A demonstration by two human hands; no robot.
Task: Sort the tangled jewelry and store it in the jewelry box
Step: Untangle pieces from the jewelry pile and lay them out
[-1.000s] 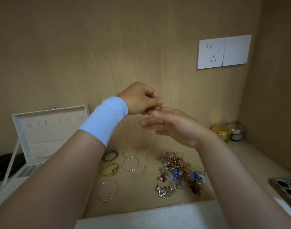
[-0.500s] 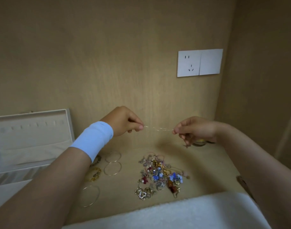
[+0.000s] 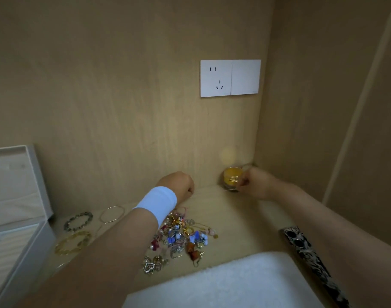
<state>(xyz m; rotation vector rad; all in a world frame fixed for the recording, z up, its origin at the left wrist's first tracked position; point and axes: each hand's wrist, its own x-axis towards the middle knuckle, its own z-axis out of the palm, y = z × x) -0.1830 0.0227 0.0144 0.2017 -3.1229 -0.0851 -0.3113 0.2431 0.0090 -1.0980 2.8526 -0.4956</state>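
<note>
Step in hand: judging from the scene, one fine chain is being drawn out straight at the back of the counter [image 3: 239,221], apart from the knot, before it is stored.
Next move: it calls for carrying the strand left to the box without letting it sag into the pile or snag on the other pieces. A light, steady pinch at each end seems wise, since so thin a strand would likely kink or knot again.
Jewelry box [image 3: 23,238]: far left, lid up, tray open, well apart from both hands.
Sorted pieces: a dark bead bracelet [image 3: 78,221], an amber bead bracelet [image 3: 73,242] and a thin bangle [image 3: 112,214] lie separately between the box and the left forearm.
Left grip [image 3: 179,185]: forearm reaches forward over the counter, a white wristband [image 3: 156,202] at the wrist. The fingers are curled into a fist low by the back wall, and I cannot tell whether it holds anything.
Tangled pile [image 3: 181,238]: mid-counter, just under and right of the left forearm, not yet sorted.
Fine chain [image 3: 229,189]: only a faint pale strand shows, across the foot of the yellow jar [image 3: 232,177].
Right grip [image 3: 255,184]: arm stretched to the back corner, hand low beside the jar, fingertips pinching the strand's end.
</note>
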